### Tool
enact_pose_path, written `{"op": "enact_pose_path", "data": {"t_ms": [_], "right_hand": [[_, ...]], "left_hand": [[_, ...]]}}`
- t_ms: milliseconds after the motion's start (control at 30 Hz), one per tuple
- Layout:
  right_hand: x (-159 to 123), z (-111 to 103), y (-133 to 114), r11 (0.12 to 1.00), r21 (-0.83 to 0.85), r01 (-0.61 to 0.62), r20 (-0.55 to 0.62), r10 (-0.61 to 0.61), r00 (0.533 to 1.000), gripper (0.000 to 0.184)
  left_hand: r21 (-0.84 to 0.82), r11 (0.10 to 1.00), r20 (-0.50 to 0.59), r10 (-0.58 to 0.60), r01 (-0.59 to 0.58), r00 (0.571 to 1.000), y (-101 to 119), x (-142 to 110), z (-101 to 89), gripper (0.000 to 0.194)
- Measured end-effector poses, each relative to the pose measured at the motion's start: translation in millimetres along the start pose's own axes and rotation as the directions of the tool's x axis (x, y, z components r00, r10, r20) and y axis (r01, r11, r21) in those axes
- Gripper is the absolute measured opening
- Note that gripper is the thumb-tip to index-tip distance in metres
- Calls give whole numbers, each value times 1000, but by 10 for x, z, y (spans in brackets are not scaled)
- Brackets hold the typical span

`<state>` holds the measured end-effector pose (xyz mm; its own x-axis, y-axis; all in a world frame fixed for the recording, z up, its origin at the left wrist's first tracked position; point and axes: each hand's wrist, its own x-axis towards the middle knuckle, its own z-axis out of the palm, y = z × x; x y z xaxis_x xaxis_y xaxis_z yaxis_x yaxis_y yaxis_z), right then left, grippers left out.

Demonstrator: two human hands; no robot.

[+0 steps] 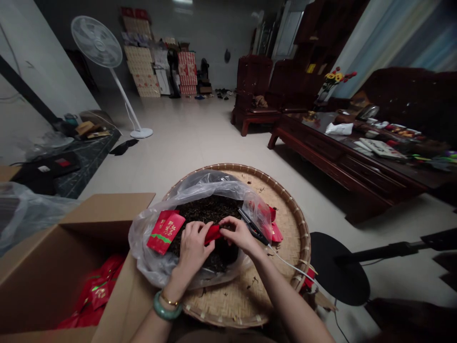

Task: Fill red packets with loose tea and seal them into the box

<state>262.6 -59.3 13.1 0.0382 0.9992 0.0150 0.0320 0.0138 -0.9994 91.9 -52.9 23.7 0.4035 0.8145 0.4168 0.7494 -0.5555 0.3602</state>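
Note:
Over a clear plastic bag (146, 264) of dark loose tea leaves (210, 207), both hands are at a small red tea packet (213, 233). My left hand (194, 245) is closed on the packet's left side. My right hand (237, 233) pinches its right end; the fingertips partly hide that end. Red packets with gold characters and a green band (166, 232) lie on the bag's left side. A slim black device (254, 226) with a white cord rests on the bag's right edge, just beyond my right hand. Under the bag is a round woven bamboo tray (289, 228).
At left stands an open cardboard box (76, 243) with several red packets (102, 293) inside. More red packets (276, 232) lie on the tray's right side. A black round stand base (339, 267), a dark wooden table (321, 147) and a white fan (98, 45) stand around.

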Motion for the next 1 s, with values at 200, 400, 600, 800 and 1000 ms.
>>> {"op": "enact_pose_path", "data": {"t_ms": [200,400,600,800,1000], "right_hand": [[-58,-13,243,993,-110,33,-87,-43,995,25],[-203,-1,413,844,-517,141,-45,-192,980,46],[-128,81,426,704,-681,202,30,-249,968,55],[516,402,115,392,-878,273,230,-154,961,60],[1073,572,44,318,-915,247,220,-121,968,43]], "left_hand": [[281,959,32,21,-29,999,-91,91,-235,48],[285,958,32,16,-24,999,-148,108,-200,50],[81,993,-58,-76,80,995,-339,47,-100,44],[-55,986,-161,-163,156,974,-433,36,-192,38],[-124,981,-161,-170,151,972,-389,-5,-205,36]]}}
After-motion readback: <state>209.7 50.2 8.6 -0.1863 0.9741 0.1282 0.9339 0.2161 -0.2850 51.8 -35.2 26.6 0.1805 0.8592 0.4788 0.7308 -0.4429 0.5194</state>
